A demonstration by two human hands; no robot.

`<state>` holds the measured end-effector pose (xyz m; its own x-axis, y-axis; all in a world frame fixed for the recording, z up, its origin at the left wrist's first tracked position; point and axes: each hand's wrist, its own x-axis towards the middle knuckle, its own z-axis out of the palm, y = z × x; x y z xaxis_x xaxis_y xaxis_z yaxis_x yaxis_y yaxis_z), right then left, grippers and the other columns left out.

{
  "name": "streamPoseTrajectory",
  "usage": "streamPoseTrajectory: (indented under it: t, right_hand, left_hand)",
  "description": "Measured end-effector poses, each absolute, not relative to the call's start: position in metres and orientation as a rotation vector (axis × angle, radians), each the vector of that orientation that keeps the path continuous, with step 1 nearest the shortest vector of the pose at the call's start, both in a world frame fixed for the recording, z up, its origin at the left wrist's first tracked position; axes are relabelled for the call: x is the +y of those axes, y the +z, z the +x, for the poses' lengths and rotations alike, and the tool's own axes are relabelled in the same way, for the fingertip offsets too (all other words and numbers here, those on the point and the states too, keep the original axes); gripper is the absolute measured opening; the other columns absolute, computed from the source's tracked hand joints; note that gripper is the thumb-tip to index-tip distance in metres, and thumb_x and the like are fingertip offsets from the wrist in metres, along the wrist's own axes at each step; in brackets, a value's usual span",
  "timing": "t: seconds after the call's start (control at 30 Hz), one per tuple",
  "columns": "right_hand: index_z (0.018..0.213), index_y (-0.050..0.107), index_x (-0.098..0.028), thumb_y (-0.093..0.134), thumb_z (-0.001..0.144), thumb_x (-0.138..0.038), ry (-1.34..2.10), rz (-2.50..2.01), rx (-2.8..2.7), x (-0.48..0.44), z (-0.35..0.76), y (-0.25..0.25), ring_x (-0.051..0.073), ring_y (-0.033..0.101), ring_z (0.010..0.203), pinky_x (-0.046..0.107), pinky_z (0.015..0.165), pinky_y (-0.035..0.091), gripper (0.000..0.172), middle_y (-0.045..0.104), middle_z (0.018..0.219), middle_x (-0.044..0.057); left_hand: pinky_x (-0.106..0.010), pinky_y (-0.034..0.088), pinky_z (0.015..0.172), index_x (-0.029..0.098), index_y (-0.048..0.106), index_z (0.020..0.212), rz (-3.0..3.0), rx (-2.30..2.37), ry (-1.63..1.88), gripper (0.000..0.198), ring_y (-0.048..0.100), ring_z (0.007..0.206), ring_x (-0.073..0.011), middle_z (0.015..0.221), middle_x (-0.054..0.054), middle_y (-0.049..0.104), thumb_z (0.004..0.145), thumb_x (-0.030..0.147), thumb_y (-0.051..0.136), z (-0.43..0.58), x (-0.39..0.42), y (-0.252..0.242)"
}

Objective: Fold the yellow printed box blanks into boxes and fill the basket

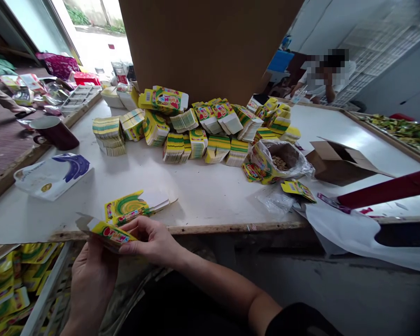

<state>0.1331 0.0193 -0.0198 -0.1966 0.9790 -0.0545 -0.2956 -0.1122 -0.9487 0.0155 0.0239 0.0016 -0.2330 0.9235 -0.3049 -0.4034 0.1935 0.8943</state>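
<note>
White bench [203, 186] runs wide ahead of you, carton stacks [196, 135] heaped at its back under a brown cardboard sheet [210, 46]. Your left hand [91, 280] and right hand [152, 242] grip a flat yellow carton [112, 232], fingers closed on it, just off the chipped near edge; open surface beyond.

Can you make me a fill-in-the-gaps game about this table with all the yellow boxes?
1. The left hand and the right hand both hold a small carton that is mostly ____ in colour.
2. The dark red mug stands near the ____ edge of the table.
3. The brown cardboard box on the right lies with its flaps ____.
Missing words: yellow; left; open.
</note>
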Motion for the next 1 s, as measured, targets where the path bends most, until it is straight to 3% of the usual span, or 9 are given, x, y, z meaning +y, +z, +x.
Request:
streamPoseTrajectory:
  t: [0.17, 0.3, 0.37, 0.43, 0.57, 0.67, 0.8, 0.9, 1.0]
  right_hand:
    - [0.066, 0.063, -0.017, 0.073, 0.077, -0.040, 1.238, -1.077, -1.220, 0.018, 0.140, -0.017, 0.008, 0.037, 0.057, 0.020, 0.052, 0.032, 0.028, 0.041, 0.059, -0.007]
    - [0.082, 0.073, -0.018, 0.067, 0.085, -0.020, 1.012, -1.088, -1.697, 0.021, 0.171, -0.003, 0.012, 0.054, 0.069, 0.020, 0.065, 0.041, 0.007, 0.061, 0.072, -0.002]
    - [0.094, 0.076, -0.021, 0.065, 0.087, -0.017, 0.892, -1.062, -2.014, 0.022, 0.186, 0.006, 0.013, 0.057, 0.073, 0.021, 0.070, 0.043, 0.013, 0.067, 0.078, 0.000]
    - [0.102, 0.075, -0.025, 0.065, 0.088, -0.018, 0.693, -1.081, -2.256, 0.020, 0.194, 0.014, 0.015, 0.057, 0.076, 0.024, 0.074, 0.042, 0.019, 0.069, 0.080, 0.001]
    - [0.103, 0.073, -0.030, 0.066, 0.088, -0.021, 0.428, -1.068, -2.481, 0.012, 0.186, 0.018, 0.017, 0.054, 0.082, 0.032, 0.084, 0.041, 0.020, 0.069, 0.086, 0.001]
    - [0.101, 0.073, -0.031, 0.062, 0.091, -0.025, 0.381, -0.998, -2.462, 0.006, 0.177, 0.016, 0.018, 0.056, 0.094, 0.040, 0.105, 0.033, 0.016, 0.069, 0.091, 0.000]
    - [0.136, 0.051, -0.032, 0.062, 0.090, -0.024, 0.358, -1.074, -2.103, 0.004, 0.177, 0.013, 0.027, 0.036, 0.136, 0.053, 0.118, 0.014, 0.048, 0.049, 0.142, 0.008]
    - [0.151, 0.024, -0.025, 0.068, 0.084, -0.041, 0.516, -1.180, -1.660, 0.009, 0.180, 0.009, 0.032, 0.025, 0.144, 0.054, 0.116, 0.024, 0.081, 0.026, 0.156, 0.014]
    - [0.144, 0.037, -0.020, 0.051, 0.093, -0.046, 0.940, -1.135, -1.501, 0.013, 0.175, 0.003, 0.028, 0.047, 0.131, 0.045, 0.107, 0.042, 0.058, 0.048, 0.144, 0.014]
  left_hand:
    - [-0.017, 0.054, 0.074, 0.019, 0.072, 0.085, 0.571, 1.243, 1.444, 0.041, 0.065, 0.078, -0.0123, 0.082, 0.004, 0.075, 0.055, 0.043, 0.089, 0.004, 0.023, -0.010]
    - [-0.030, 0.057, 0.081, 0.021, 0.069, 0.111, 0.724, 1.050, 1.261, 0.067, 0.068, 0.094, -0.0230, 0.107, -0.006, 0.075, 0.067, 0.071, 0.068, -0.021, 0.026, -0.003]
    - [-0.037, 0.057, 0.084, 0.019, 0.066, 0.118, 0.841, 1.015, 1.109, 0.084, 0.067, 0.101, -0.0286, 0.118, -0.012, 0.071, 0.070, 0.085, 0.046, -0.034, 0.026, 0.001]
    - [-0.041, 0.055, 0.089, 0.019, 0.067, 0.118, 1.021, 1.024, 0.933, 0.082, 0.067, 0.104, -0.0321, 0.120, -0.014, 0.069, 0.070, 0.083, 0.050, -0.043, 0.024, 0.002]
    - [-0.046, 0.044, 0.106, 0.025, 0.058, 0.130, 1.499, 0.997, 0.431, 0.071, 0.055, 0.125, -0.0343, 0.134, -0.009, 0.062, 0.066, 0.050, 0.079, -0.042, 0.018, 0.003]
    - [-0.044, 0.038, 0.110, 0.024, 0.047, 0.138, 1.682, 0.992, 0.312, 0.072, 0.049, 0.131, -0.0308, 0.142, -0.008, 0.054, 0.071, 0.029, 0.075, -0.030, 0.013, 0.006]
    - [-0.041, 0.043, 0.105, 0.019, 0.042, 0.134, 1.701, 1.107, 0.550, 0.065, 0.053, 0.126, -0.0295, 0.135, -0.011, 0.056, 0.073, 0.021, 0.066, -0.016, 0.010, 0.007]
    - [-0.041, 0.050, 0.095, 0.018, 0.037, 0.129, 1.757, 1.292, 0.653, 0.063, 0.061, 0.109, -0.0286, 0.121, -0.012, 0.062, 0.074, 0.025, 0.066, -0.011, 0.008, 0.005]
    - [-0.042, 0.052, 0.087, 0.018, 0.029, 0.132, 1.880, 1.443, 0.715, 0.068, 0.064, 0.101, -0.0287, 0.115, -0.013, 0.063, 0.076, 0.030, 0.065, -0.009, 0.005, 0.000]
